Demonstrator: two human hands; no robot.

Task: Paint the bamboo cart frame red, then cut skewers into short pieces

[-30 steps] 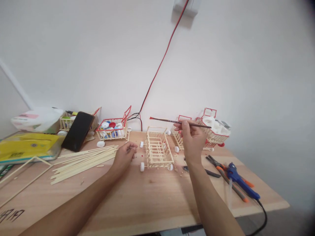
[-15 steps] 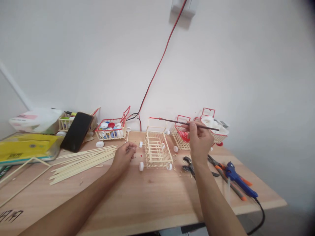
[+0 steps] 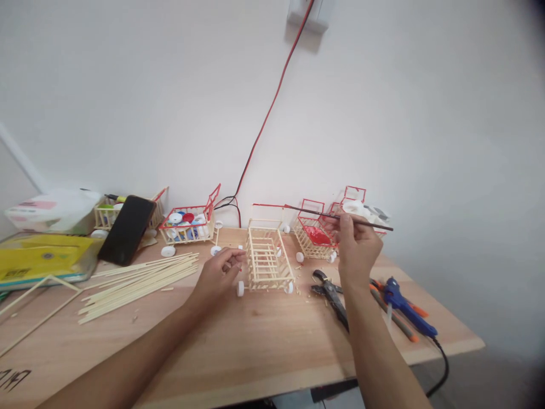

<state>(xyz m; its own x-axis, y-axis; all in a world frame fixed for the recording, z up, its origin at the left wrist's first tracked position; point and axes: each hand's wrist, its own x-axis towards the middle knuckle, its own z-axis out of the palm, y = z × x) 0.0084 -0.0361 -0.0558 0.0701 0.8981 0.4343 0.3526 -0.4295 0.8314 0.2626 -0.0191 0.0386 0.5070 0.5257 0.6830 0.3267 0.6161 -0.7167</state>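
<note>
My right hand [image 3: 360,244] pinches a thin dark paintbrush [image 3: 313,212]. Its red tip meets the right end of the top handle bar on a small cart [image 3: 269,255] made of pale wooden sticks with white wheels. Along that bar runs red paint [image 3: 267,204]; the rest of the cart is bare wood. My left hand [image 3: 219,275] is beside the cart's left side, fingers loosely bent and apart, holding nothing I can see. Whether its fingertips touch the cart I cannot tell. Right of the cart, a similar one [image 3: 315,250] holds a container of red paint [image 3: 319,235].
Left are loose sticks [image 3: 140,284], a phone [image 3: 128,230], a yellow packet [image 3: 46,255] and a cart with bottle caps [image 3: 187,224]. Right are black-handled pliers [image 3: 332,298], a blue glue gun [image 3: 409,309] with its cord, and a cart with white tissue [image 3: 361,210].
The brush tip has slid right along the handle bar, and red now covers more of it. My left hand has come nearer to the cart. The view has shifted slightly.
</note>
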